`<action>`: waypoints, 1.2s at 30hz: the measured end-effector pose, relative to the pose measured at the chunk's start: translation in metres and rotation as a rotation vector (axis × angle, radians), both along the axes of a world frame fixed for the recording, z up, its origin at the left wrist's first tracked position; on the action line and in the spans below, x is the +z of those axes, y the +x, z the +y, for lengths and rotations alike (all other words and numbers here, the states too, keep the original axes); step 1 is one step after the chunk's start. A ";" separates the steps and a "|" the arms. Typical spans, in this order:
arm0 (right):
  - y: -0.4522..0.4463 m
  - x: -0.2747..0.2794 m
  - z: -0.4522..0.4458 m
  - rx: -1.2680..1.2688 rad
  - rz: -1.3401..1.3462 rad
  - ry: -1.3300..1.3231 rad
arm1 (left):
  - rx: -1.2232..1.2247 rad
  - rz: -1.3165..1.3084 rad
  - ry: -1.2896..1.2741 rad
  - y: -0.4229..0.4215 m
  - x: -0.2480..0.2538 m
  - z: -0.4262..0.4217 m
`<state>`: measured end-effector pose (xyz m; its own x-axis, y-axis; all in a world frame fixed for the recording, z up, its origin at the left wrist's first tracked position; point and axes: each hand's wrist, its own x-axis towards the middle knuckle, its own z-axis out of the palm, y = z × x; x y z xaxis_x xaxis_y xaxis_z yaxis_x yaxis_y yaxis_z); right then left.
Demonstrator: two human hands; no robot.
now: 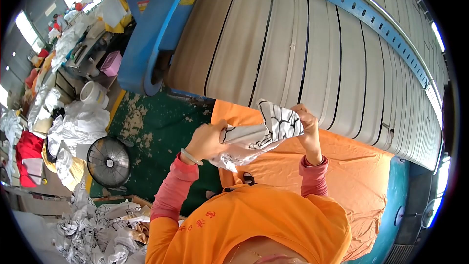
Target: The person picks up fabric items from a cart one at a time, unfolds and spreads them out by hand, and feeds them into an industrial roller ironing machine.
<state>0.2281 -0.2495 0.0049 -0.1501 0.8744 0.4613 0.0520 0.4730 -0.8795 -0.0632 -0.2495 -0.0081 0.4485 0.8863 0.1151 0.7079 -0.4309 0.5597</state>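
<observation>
Both of my hands hold up a white cloth with black line patterns (259,134) in front of my orange top. My left hand (206,142), with a pale bangle at the wrist, is closed on the cloth's left edge. The upper right corner of the cloth is pinched in my right hand (308,122). Between the hands the cloth is partly folded, and its lower part hangs loose. Just beyond it is the wide roller machine with beige belts (278,44).
An orange sheet (342,166) lies below the machine. At the left stand a black fan (109,162), a white bucket (94,94) and a pink basket (111,63). Patterned cloth (97,230) is heaped at the lower left. A blue machine frame (141,44) rises at the upper left.
</observation>
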 end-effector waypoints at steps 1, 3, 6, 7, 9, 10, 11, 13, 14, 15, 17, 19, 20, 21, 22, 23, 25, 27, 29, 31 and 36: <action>-0.002 0.004 -0.001 -0.029 0.023 0.020 | 0.039 -0.029 0.147 -0.001 -0.002 0.003; 0.006 -0.001 -0.005 -0.031 0.024 -0.079 | 0.119 -0.088 0.445 -0.002 -0.004 0.014; 0.018 0.006 -0.012 -0.053 -0.015 -0.161 | 0.154 -0.326 0.459 -0.014 0.007 0.025; 0.025 0.009 -0.014 -0.066 -0.049 -0.163 | 0.175 -0.380 0.464 -0.020 0.011 0.027; 0.043 0.007 -0.017 -0.105 -0.060 -0.145 | 0.199 -0.527 0.288 -0.033 0.013 0.031; 0.056 0.006 -0.018 -0.015 0.050 -0.071 | 0.194 -0.584 0.232 -0.039 0.013 0.032; 0.065 0.007 -0.024 -0.061 -0.017 -0.064 | 0.188 -0.640 0.176 -0.042 0.014 0.034; 0.091 -0.009 -0.034 -0.309 0.187 -0.099 | 0.236 -0.788 0.061 -0.045 0.019 0.033; 0.101 -0.014 -0.039 -0.377 0.308 -0.063 | 0.244 -0.965 -0.049 -0.050 0.012 0.036; 0.109 -0.017 -0.044 -0.444 0.430 -0.026 | 0.249 -1.140 -0.164 -0.053 0.008 0.039; 0.133 -0.032 -0.058 -0.539 0.546 0.029 | 0.161 -1.241 -0.281 -0.050 0.008 0.037; 0.158 -0.050 -0.068 -0.595 0.534 0.062 | 0.137 -1.265 -0.328 -0.033 0.017 0.034; 0.145 -0.029 -0.069 -0.799 0.423 0.026 | 0.024 -1.158 -0.360 -0.038 0.006 0.041; 0.148 -0.023 -0.071 -0.774 0.406 0.031 | 0.000 -1.098 -0.337 -0.029 0.015 0.041; 0.152 -0.019 -0.076 -0.750 0.388 0.037 | -0.014 -1.041 -0.376 -0.024 0.021 0.040; 0.157 -0.017 -0.082 -0.725 0.371 0.042 | -0.028 -0.983 -0.413 -0.021 0.026 0.037; 0.169 -0.041 -0.096 -0.742 0.465 0.122 | -0.073 -0.886 -0.399 -0.022 0.024 0.029; 0.175 -0.060 -0.124 -0.775 0.513 0.170 | -0.178 -0.869 -0.267 -0.025 0.014 0.010; 0.171 -0.070 -0.145 -0.829 0.533 0.187 | -0.190 -1.002 -0.402 -0.027 0.007 -0.009; 0.170 -0.066 -0.133 -0.896 0.581 0.257 | -0.157 -1.068 -0.472 -0.024 0.003 0.004; 0.245 -0.048 0.047 -1.233 0.044 0.052 | -0.069 -0.950 -0.377 0.015 0.022 0.193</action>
